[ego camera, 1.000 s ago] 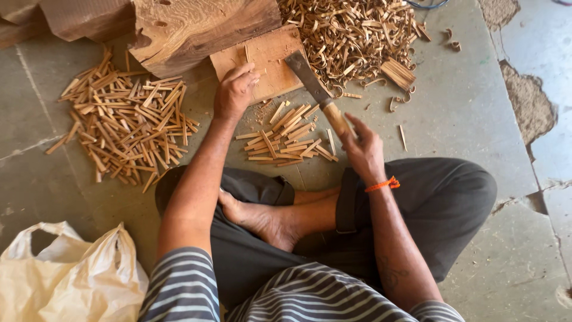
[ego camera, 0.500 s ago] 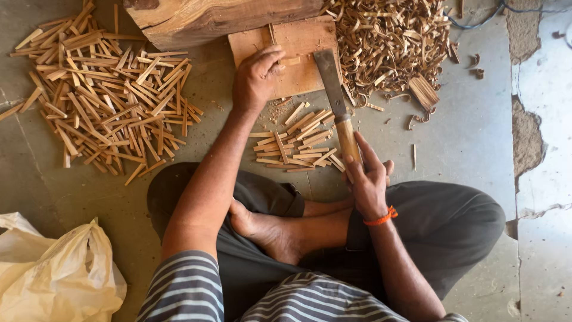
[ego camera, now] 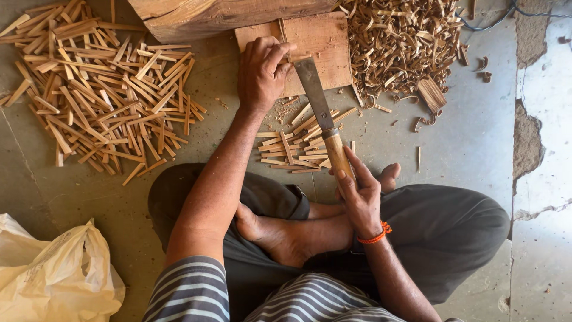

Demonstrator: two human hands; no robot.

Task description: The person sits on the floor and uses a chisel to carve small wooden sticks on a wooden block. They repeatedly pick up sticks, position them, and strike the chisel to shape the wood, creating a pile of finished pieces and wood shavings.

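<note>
Left hand [ego camera: 262, 71] pinches a thin upright wood strip [ego camera: 288, 50] on the chopping board [ego camera: 322, 45], fingers closed on it; right hand [ego camera: 357, 197] wraps the knife [ego camera: 322, 113] handle, blade running away toward the strip's right side.

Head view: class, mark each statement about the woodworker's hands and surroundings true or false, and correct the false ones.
1. The right hand grips a wooden-handled blade. True.
2. The left hand rests on the white plastic bag. False: it steadies a thin piece on the wooden board.
3. Curled shavings lie right of the board. True.
4. An orange band circles the left wrist. False: the right wrist.
</note>
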